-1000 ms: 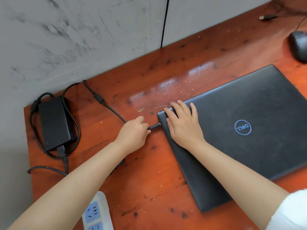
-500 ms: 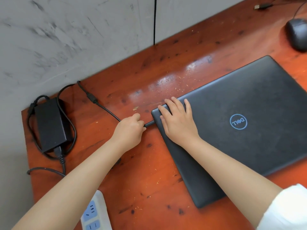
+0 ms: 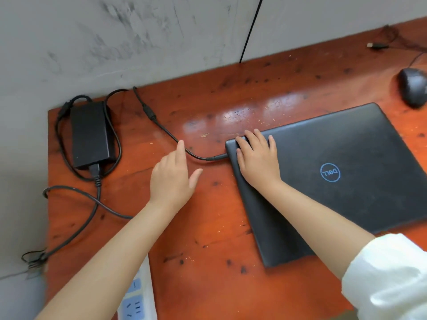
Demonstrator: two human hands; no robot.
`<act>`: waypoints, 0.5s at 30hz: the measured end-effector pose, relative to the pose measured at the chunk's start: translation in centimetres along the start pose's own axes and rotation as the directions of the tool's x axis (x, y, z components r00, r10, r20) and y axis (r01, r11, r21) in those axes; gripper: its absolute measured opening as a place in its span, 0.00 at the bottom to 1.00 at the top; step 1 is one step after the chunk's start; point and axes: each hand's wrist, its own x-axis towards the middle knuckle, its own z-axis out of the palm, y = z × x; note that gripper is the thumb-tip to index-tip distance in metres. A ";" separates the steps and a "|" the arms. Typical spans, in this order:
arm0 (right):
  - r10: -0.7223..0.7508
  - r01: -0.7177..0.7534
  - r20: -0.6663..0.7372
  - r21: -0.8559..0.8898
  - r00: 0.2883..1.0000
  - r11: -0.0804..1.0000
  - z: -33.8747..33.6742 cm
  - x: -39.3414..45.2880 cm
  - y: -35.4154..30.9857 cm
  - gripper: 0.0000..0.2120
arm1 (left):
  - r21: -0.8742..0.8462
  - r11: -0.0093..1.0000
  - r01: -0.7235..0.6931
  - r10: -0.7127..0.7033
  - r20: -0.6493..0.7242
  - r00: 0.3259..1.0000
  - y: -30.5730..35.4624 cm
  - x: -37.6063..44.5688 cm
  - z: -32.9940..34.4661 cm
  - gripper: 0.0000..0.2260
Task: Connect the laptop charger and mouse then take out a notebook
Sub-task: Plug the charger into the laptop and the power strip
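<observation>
A closed black laptop (image 3: pixel 342 179) lay on the red-brown wooden desk (image 3: pixel 208 239), filling the area from the centre out toward 3 o'clock, its lid logo facing up. The right hand (image 3: pixel 257 158) rested flat on the lid's corner nearest the wall and the plug, fingers spread and relaxed, pressing down rather than gripping anything. The charger plug (image 3: pixel 217 157) sat at the laptop's left edge, just beside that hand, apparently seated in the port; how deep it went could not be told.

The left hand (image 3: pixel 173 179) hovered near the centre of the view, at about 9 o'clock from the plug, open with fingers extended and thumb splayed, holding nothing. Its fingertips were close to the charger cable (image 3: pixel 166 131), which ran from the plug up toward 11 o'clock. Whether they touched the cable could not be told.

The charger's power brick (image 3: pixel 89 135) lay at 10 o'clock near the desk's left edge, cable looped around it, with the mains lead (image 3: pixel 92 204) trailing down toward 8 o'clock and off the desk. A white power strip (image 3: pixel 136 299) showed at 6 o'clock, partly hidden under the left forearm.

The mouse (image 3: pixel 413 90) sat at 2 o'clock, well apart from the laptop, its USB plug (image 3: pixel 376 45) lying loose near the wall at 1 o'clock.
</observation>
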 end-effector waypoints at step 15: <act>-0.303 0.306 0.116 -0.004 0.946 0.952 1.1 -4.8 -6.7 0.14 | -0.241 0.902 0.358 -0.392 -0.107 0.914 -4.2 -7.1 -2.6 0.14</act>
